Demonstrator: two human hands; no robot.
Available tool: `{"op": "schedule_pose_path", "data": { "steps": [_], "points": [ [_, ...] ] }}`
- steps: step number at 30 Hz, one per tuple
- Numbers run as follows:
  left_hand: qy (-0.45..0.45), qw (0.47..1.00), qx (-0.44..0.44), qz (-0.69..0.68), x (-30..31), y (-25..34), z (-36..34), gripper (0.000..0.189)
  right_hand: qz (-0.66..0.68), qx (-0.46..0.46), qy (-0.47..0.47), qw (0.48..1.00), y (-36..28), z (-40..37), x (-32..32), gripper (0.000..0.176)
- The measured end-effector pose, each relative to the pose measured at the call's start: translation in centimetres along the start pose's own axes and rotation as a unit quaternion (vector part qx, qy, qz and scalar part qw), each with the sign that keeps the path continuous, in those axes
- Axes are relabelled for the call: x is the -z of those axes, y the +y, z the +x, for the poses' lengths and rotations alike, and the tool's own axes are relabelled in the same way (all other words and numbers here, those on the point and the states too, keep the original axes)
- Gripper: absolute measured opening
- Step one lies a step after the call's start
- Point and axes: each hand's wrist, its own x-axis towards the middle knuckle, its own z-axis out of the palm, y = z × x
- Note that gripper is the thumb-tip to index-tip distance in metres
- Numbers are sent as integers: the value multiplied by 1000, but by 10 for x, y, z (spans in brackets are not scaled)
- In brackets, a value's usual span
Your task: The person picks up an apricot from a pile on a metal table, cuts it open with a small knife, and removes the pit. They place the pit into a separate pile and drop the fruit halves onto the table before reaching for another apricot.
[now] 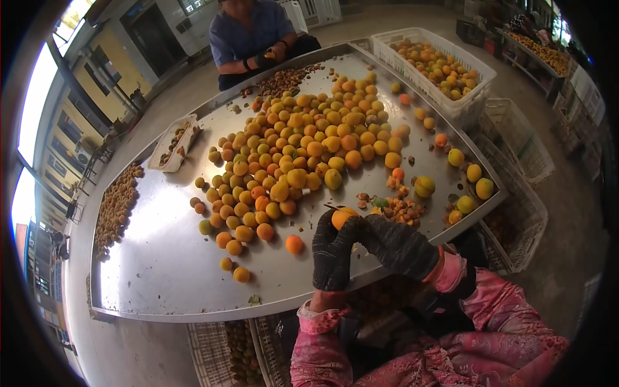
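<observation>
Both hands wear dark gloves and meet at the near edge of the metal table (167, 271). My left hand (332, 255) is wrapped round an orange-yellow apricot (343, 218). The fingers of my right hand (400, 246) press together against the same fruit from the right; a thin dark thing sticks out at its upper left. A large heap of yellow and orange apricots (284, 151) lies beyond my hands. Just past my right hand is a small pile of split fruit pieces (403, 211).
Across the table a person (248, 39) in a blue shirt sits by a pile of pits (284, 82). A white crate of apricots (474, 97) stands at the far right, a small white basket (173, 161) at left. Empty-looking crates (525, 222) stand right; brown pits (116, 209) line the left edge.
</observation>
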Motion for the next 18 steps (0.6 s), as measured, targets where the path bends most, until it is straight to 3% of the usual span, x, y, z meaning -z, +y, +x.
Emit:
{"op": "schedule_pose_path", "data": {
  "steps": [1,3,6,7,9,10,11,13,15,16,18],
  "points": [
    [-18,1000,7,11,3,-2,1,31,0,0,0,1000,4,-3,-11,39],
    [-11,1000,1,12,2,-2,-1,31,262,18,-18,965,14,-4,-35,40],
    [-3,1000,-30,0,-4,-5,-2,31,337,12,-54,940,22,-1,-25,41],
    [4,998,-58,-17,-7,-6,-2,31,336,11,-54,940,25,-1,-22,41],
    [15,997,-77,11,-10,-8,-2,30,81,130,21,988,29,-3,-18,40],
    [25,994,-95,39,-10,-9,-2,30,80,130,21,988,26,-4,-19,40],
    [25,994,-95,38,-8,-10,-1,30,41,111,13,993,20,-6,-21,39],
    [62,997,5,46,-3,-12,0,33,0,93,6,996,7,-9,-21,38],
    [69,996,2,65,-4,-13,1,39,66,-7,15,998,-3,-7,-20,36],
    [72,994,5,85,-5,-13,-1,47,68,-7,14,998,-6,-4,-17,36],
    [71,995,29,58,-4,-12,-3,41,257,-146,-94,951,-8,1,-8,38]
  ]
}}
